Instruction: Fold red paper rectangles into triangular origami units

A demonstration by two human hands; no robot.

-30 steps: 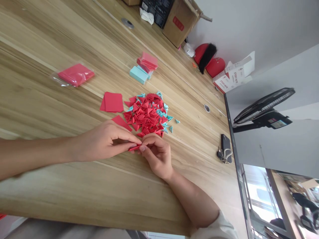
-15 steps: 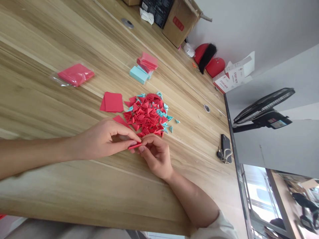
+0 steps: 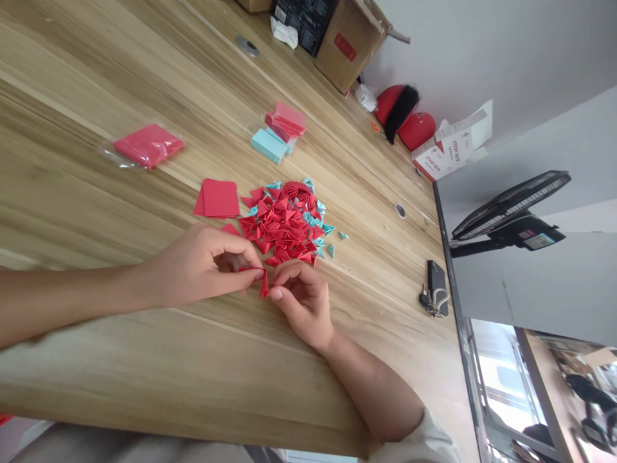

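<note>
One red paper, seemingly mid-fold, sits pinched in my left hand; my right hand, unclenched just beside, should crease it.

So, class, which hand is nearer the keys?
Right. In the picture, the right hand is left of the keys; the left hand is farther left and slightly higher.
</note>
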